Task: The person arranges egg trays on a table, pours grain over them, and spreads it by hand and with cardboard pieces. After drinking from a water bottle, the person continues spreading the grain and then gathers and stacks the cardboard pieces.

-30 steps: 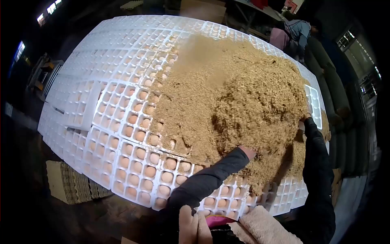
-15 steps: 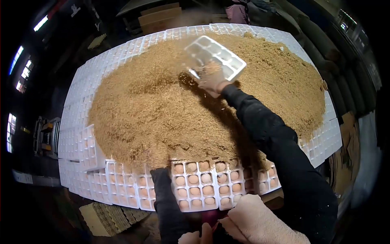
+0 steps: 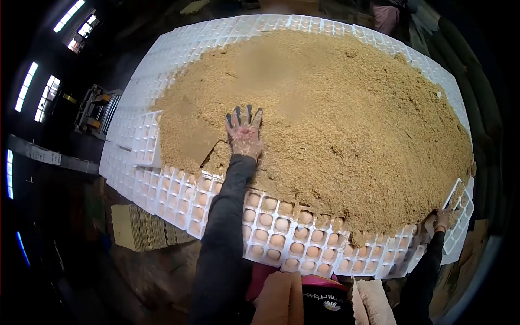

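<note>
A wide heap of tan husk-like material (image 3: 336, 141) covers the middle of the tabletop. My left hand (image 3: 245, 132), in a dusty glove with dark fingertips, lies on it with the fingers spread. At the far right edge, my right hand (image 3: 441, 219) grips the near side of a white egg tray (image 3: 459, 230), which is tilted and has some husk on it; the fingers are partly hidden. Along the near edge, white trays of brown eggs (image 3: 278, 240) show, some partly covered by husk.
More white trays (image 3: 142, 100) line the left and far edges. Stacked cardboard-like sheets (image 3: 143, 227) lie below the table at left. Large dark rolls (image 3: 460, 59) stand beyond the right side. A person (image 3: 386, 19) is at the far side.
My right hand has carried the white egg tray from above the heap to the right edge. My left hand has moved from the near edge onto the husk. The camera view has shifted.
</note>
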A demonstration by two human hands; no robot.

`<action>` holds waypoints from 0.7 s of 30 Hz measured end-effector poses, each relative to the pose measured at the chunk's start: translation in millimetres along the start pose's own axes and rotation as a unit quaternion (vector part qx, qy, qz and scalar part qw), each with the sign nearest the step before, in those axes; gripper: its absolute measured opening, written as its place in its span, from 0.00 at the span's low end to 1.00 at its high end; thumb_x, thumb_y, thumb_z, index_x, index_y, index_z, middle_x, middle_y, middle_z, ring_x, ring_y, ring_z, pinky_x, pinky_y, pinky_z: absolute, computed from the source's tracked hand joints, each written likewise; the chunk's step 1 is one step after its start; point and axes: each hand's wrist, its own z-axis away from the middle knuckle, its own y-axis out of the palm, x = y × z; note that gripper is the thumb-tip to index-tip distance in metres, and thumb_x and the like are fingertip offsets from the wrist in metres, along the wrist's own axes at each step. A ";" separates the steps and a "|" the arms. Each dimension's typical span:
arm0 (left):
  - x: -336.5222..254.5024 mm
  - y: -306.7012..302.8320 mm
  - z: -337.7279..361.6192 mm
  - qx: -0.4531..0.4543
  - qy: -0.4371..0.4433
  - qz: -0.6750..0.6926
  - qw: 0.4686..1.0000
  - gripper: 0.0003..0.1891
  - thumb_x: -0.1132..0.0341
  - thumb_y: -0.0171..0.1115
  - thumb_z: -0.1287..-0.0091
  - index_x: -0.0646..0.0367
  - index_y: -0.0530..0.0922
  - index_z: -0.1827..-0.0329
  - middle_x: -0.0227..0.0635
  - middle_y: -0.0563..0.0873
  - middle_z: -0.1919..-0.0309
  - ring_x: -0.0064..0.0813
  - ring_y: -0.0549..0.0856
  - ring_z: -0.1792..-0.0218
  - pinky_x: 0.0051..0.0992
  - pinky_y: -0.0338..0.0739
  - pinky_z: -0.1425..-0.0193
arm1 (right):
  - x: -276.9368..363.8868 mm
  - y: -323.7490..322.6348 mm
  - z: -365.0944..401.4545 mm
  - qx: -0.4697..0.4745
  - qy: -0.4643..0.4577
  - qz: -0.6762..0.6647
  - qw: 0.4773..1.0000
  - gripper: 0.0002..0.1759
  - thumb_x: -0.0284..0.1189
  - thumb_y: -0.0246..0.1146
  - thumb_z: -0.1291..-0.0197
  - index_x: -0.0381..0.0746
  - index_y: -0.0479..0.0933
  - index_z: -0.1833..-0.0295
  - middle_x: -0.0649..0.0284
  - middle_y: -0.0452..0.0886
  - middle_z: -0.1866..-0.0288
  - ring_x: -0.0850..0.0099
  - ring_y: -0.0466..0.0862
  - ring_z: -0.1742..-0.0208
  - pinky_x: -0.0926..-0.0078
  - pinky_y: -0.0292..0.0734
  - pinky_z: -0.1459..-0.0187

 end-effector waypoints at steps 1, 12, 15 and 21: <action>16.6 19.0 -18.1 0.045 0.049 -0.001 0.998 0.40 0.60 0.66 0.49 0.37 0.64 0.28 0.37 0.62 0.27 0.48 0.59 0.28 0.55 0.45 0.27 | 14.2 -0.1 -9.3 0.047 0.000 -0.059 0.997 0.18 0.29 0.51 0.35 0.50 0.72 0.40 0.47 0.51 0.23 0.50 0.69 0.33 0.55 0.76 0.46; 118.3 2.2 -132.0 -0.246 0.040 0.379 0.891 0.20 0.62 0.65 0.42 0.60 0.79 0.48 0.44 0.82 0.50 0.42 0.80 0.49 0.36 0.74 0.44 | 384.4 -330.1 96.6 -0.060 -0.116 -0.296 0.946 0.25 0.30 0.46 0.34 0.33 0.56 0.33 0.39 0.68 0.37 0.43 0.71 0.39 0.54 0.72 0.44; 264.0 45.3 -113.8 0.119 -0.088 0.872 0.466 0.15 0.69 0.67 0.41 0.63 0.81 0.52 0.33 0.85 0.63 0.24 0.84 0.62 0.21 0.81 0.58 | 450.0 -392.3 156.2 0.037 -0.086 -0.223 0.970 0.30 0.24 0.43 0.36 0.33 0.51 0.27 0.38 0.64 0.32 0.43 0.71 0.38 0.54 0.72 0.44; 371.2 92.3 -97.2 0.370 0.034 0.344 0.862 0.24 0.51 0.65 0.42 0.56 0.80 0.47 0.46 0.81 0.46 0.47 0.80 0.48 0.36 0.73 0.46 | 514.0 -352.8 149.6 -0.106 -0.107 -0.253 0.956 0.30 0.28 0.44 0.38 0.28 0.52 0.32 0.32 0.77 0.51 0.40 0.79 0.51 0.50 0.75 0.51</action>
